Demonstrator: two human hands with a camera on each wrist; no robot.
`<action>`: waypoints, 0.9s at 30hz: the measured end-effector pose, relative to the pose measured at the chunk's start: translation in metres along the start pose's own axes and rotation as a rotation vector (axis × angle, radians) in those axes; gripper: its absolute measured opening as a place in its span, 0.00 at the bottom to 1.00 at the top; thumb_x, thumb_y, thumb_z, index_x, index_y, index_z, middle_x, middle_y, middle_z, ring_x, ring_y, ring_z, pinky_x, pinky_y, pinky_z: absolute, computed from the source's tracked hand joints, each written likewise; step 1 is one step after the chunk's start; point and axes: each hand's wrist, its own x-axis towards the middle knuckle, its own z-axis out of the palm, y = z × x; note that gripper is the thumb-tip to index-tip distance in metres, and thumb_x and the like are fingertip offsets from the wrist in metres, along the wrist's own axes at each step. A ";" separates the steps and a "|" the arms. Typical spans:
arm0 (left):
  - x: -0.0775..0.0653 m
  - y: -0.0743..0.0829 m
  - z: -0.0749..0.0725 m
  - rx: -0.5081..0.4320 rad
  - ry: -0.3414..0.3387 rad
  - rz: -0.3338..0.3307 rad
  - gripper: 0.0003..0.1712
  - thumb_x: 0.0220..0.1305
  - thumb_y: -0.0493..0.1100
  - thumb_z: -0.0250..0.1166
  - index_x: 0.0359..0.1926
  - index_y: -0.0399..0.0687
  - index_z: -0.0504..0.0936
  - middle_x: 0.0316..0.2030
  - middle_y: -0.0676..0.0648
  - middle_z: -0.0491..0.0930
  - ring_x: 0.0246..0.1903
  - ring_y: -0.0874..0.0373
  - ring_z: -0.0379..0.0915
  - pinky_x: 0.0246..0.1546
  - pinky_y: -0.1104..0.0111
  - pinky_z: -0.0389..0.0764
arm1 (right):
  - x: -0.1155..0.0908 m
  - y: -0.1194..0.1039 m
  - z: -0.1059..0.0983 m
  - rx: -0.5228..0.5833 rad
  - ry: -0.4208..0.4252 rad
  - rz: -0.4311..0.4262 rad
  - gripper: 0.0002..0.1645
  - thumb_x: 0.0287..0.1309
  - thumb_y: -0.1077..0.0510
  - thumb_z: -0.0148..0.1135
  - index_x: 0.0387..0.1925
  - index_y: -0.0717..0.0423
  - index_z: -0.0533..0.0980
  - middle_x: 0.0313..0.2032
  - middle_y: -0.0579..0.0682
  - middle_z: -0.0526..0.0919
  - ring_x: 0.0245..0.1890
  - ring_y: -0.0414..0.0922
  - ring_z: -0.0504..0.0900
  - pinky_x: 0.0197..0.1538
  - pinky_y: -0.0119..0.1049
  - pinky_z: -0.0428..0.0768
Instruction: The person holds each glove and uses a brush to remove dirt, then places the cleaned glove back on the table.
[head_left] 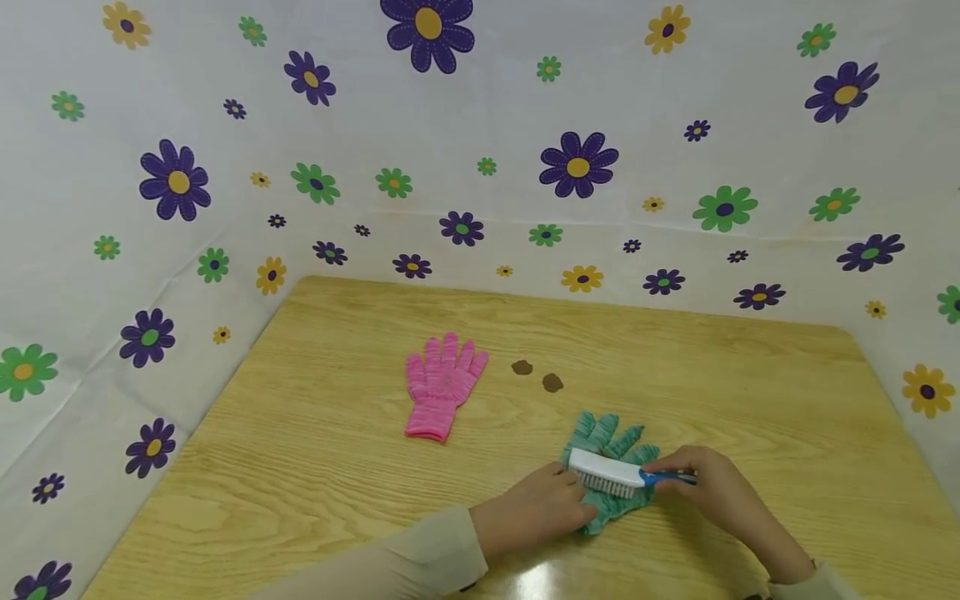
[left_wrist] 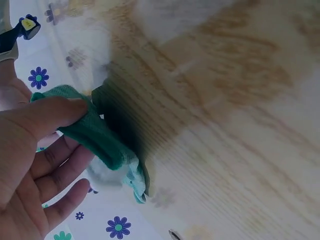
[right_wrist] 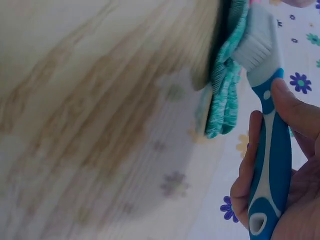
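Note:
A green knit glove [head_left: 600, 512] lies on the wooden table in front of the person, fingers pointing away. My left hand [head_left: 534, 510] pinches its cuff between thumb and fingers; in the left wrist view the green cuff [left_wrist: 92, 132] is lifted a little off the wood. My right hand [head_left: 708, 483] grips the blue and white handle [right_wrist: 272, 165] of a scrub brush [head_left: 607, 471]. The brush's white head lies over the glove's palm, bristles [right_wrist: 255, 52] facing the green fabric. A small dark spot shows on the glove near the base of its fingers.
A pink knit glove [head_left: 442, 387] lies flat to the left, fingers pointing away. Two small brown blobs [head_left: 522, 367] lie on the table [head_left: 315, 467] between the gloves, farther back. A white flower-printed cloth [head_left: 495, 108] hangs behind and at both sides.

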 end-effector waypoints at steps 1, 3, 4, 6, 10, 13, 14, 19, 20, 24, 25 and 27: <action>0.000 0.000 0.000 0.000 0.005 0.001 0.06 0.63 0.51 0.56 0.37 0.70 0.80 0.32 0.63 0.80 0.35 0.69 0.73 0.36 0.76 0.69 | 0.000 0.000 0.001 -0.014 0.004 0.019 0.12 0.47 0.57 0.68 0.37 0.48 0.85 0.37 0.47 0.86 0.31 0.33 0.77 0.32 0.26 0.74; 0.000 0.000 0.000 -0.004 0.014 0.001 0.06 0.63 0.50 0.57 0.36 0.69 0.80 0.30 0.63 0.80 0.32 0.70 0.72 0.35 0.76 0.68 | 0.000 0.001 0.003 -0.029 0.030 0.059 0.12 0.47 0.57 0.68 0.37 0.49 0.85 0.37 0.49 0.86 0.27 0.32 0.73 0.29 0.26 0.72; -0.001 0.000 -0.001 -0.001 0.022 0.001 0.06 0.63 0.50 0.57 0.35 0.69 0.80 0.30 0.63 0.80 0.32 0.70 0.72 0.34 0.76 0.68 | 0.001 0.002 0.003 -0.029 0.042 0.068 0.12 0.47 0.58 0.68 0.37 0.50 0.85 0.37 0.50 0.86 0.25 0.32 0.71 0.28 0.26 0.70; -0.001 0.000 -0.001 -0.002 0.032 0.000 0.06 0.63 0.50 0.57 0.34 0.69 0.80 0.29 0.63 0.80 0.31 0.70 0.72 0.33 0.77 0.67 | 0.002 0.005 0.003 -0.029 0.060 0.080 0.12 0.47 0.58 0.68 0.37 0.52 0.85 0.37 0.52 0.86 0.22 0.32 0.67 0.25 0.26 0.68; -0.002 0.000 -0.002 -0.002 0.036 0.000 0.06 0.62 0.50 0.58 0.34 0.68 0.81 0.28 0.63 0.80 0.30 0.70 0.73 0.31 0.77 0.66 | 0.006 0.013 0.000 -0.026 0.077 0.095 0.12 0.48 0.59 0.67 0.38 0.54 0.84 0.36 0.52 0.86 0.21 0.33 0.63 0.24 0.27 0.65; -0.002 0.000 -0.003 -0.002 0.034 0.000 0.06 0.62 0.49 0.58 0.34 0.68 0.81 0.29 0.64 0.80 0.30 0.70 0.73 0.32 0.77 0.68 | 0.009 0.017 -0.003 -0.037 0.086 0.118 0.13 0.48 0.59 0.67 0.39 0.54 0.84 0.37 0.53 0.86 0.22 0.35 0.63 0.25 0.27 0.64; -0.003 0.000 -0.003 -0.007 0.032 0.001 0.06 0.62 0.49 0.58 0.33 0.68 0.81 0.29 0.63 0.80 0.30 0.69 0.73 0.32 0.77 0.67 | 0.010 0.018 -0.004 -0.041 0.090 0.129 0.13 0.48 0.59 0.67 0.39 0.54 0.84 0.37 0.54 0.86 0.23 0.36 0.64 0.25 0.28 0.64; -0.003 0.001 -0.002 -0.028 0.039 -0.003 0.05 0.62 0.49 0.58 0.32 0.67 0.80 0.27 0.63 0.79 0.29 0.69 0.71 0.30 0.76 0.64 | 0.013 0.019 -0.009 -0.076 0.148 0.180 0.14 0.51 0.58 0.66 0.42 0.54 0.83 0.43 0.60 0.84 0.27 0.41 0.69 0.28 0.30 0.64; -0.004 0.002 -0.002 -0.035 0.042 -0.005 0.05 0.62 0.49 0.58 0.31 0.67 0.80 0.27 0.63 0.79 0.29 0.69 0.71 0.30 0.76 0.64 | 0.013 0.018 -0.010 -0.082 0.175 0.186 0.15 0.52 0.57 0.66 0.43 0.55 0.83 0.43 0.62 0.84 0.26 0.41 0.69 0.27 0.30 0.64; -0.004 0.002 0.000 -0.021 0.050 -0.022 0.05 0.61 0.49 0.58 0.31 0.68 0.80 0.28 0.64 0.79 0.30 0.69 0.73 0.32 0.77 0.66 | 0.013 0.016 -0.017 -0.105 0.321 0.166 0.15 0.54 0.58 0.64 0.44 0.56 0.82 0.44 0.66 0.82 0.26 0.45 0.74 0.22 0.30 0.63; -0.004 0.002 0.001 -0.010 0.052 -0.027 0.05 0.61 0.49 0.58 0.32 0.68 0.80 0.28 0.64 0.79 0.31 0.69 0.73 0.33 0.76 0.67 | 0.013 0.015 -0.020 -0.101 0.353 0.150 0.15 0.54 0.58 0.64 0.44 0.56 0.82 0.44 0.66 0.82 0.27 0.47 0.76 0.22 0.29 0.64; -0.004 0.002 0.002 0.015 0.058 -0.035 0.06 0.61 0.49 0.58 0.32 0.69 0.80 0.29 0.64 0.80 0.32 0.70 0.74 0.34 0.76 0.68 | 0.012 0.013 -0.024 -0.104 0.407 0.103 0.14 0.53 0.60 0.65 0.43 0.57 0.83 0.41 0.65 0.83 0.31 0.50 0.79 0.23 0.28 0.66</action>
